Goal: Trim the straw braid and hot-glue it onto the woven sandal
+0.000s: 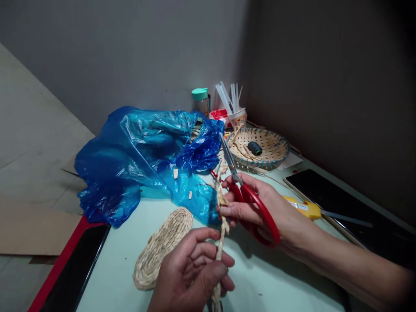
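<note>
A pale braided straw cord (222, 242) runs upright between my hands. My left hand (191, 271) is closed around its lower part, thumb against the cord. Red-handled scissors (268, 221) rest in my right hand (269, 201), their blades pointing up and away. The thumb and fingers of that hand also pinch the cord higher up. The blades look closed or nearly so, beside the cord's upper stretch. On the table left of my left hand lies a flat oval coil of braided straw (164, 247), partly hidden by that hand.
A crumpled blue plastic bag (139, 147) spreads behind the coil. Further right stand a woven basket (273, 145) with a dark thread spool (255, 148), a paper cup (238, 117) of translucent sticks, and a green-lidded jar (199, 97). A yellow glue gun (307, 209) lies near my right forearm.
</note>
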A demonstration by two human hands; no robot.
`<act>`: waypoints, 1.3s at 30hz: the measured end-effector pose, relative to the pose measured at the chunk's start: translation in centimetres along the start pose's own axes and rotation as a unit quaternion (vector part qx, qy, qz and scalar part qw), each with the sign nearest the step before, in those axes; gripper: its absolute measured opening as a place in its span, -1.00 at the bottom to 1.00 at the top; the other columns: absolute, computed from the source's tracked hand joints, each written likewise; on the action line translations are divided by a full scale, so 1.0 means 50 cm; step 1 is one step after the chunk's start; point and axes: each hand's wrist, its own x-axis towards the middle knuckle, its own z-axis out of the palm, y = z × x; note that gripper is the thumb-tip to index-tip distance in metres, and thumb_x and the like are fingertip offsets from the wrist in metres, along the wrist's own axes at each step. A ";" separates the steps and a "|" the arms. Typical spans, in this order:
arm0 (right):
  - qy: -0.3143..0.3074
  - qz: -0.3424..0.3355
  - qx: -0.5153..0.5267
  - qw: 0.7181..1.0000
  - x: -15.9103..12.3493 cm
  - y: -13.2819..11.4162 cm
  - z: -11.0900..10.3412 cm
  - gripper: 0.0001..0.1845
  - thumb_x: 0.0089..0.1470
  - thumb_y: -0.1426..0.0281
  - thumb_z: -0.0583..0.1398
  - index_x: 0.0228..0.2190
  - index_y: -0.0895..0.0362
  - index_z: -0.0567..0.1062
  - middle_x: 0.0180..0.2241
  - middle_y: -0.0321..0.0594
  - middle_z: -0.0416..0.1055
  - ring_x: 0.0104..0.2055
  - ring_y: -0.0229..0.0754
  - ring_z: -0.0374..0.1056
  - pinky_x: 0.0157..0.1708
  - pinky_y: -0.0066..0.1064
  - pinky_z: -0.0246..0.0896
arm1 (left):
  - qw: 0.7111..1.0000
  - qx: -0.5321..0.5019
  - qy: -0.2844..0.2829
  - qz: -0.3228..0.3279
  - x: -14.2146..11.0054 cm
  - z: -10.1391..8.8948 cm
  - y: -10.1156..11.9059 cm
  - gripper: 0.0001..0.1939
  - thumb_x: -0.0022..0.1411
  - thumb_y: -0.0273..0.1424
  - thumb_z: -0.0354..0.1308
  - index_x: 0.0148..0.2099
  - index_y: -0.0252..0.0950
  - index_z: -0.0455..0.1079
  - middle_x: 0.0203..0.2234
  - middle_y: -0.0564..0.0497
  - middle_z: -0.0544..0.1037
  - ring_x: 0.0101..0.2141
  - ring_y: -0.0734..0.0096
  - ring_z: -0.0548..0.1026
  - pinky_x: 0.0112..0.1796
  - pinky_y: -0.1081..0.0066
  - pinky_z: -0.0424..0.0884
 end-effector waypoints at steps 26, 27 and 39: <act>0.000 -0.406 -0.683 0.608 -0.016 -0.005 -0.005 -0.69 0.12 0.44 0.10 -0.07 0.16 0.39 -0.31 -0.10 0.48 -0.33 0.05 0.41 -0.43 -0.16 0.40 | 0.954 -0.297 -0.025 0.023 0.032 -0.062 -0.018 -0.82 0.21 -0.48 0.40 -0.12 -0.32 0.71 -0.34 -0.08 0.66 -0.45 0.55 0.46 -0.33 0.55 0.36; -0.007 -0.417 -0.683 0.600 -0.016 -0.006 -0.007 -0.72 0.12 0.45 0.09 -0.09 0.15 0.38 -0.33 -0.11 0.47 -0.35 0.03 0.40 -0.44 -0.18 0.38 | 0.954 -0.299 -0.029 0.020 0.033 -0.063 -0.018 -0.83 0.22 -0.49 0.38 -0.12 -0.32 0.71 -0.36 -0.08 0.64 -0.44 0.55 0.46 -0.32 0.55 0.36; 0.020 -0.467 -0.716 0.519 -0.021 -0.011 -0.007 -0.55 0.17 0.45 0.13 0.09 0.31 0.39 -0.32 -0.03 0.45 -0.33 0.08 0.37 -0.43 -0.15 0.25 | 0.928 -0.363 -0.079 -0.014 0.032 -0.053 -0.007 -0.88 0.24 -0.55 0.36 -0.17 -0.40 0.69 -0.52 -0.04 0.52 -0.46 0.52 0.44 -0.36 0.52 0.35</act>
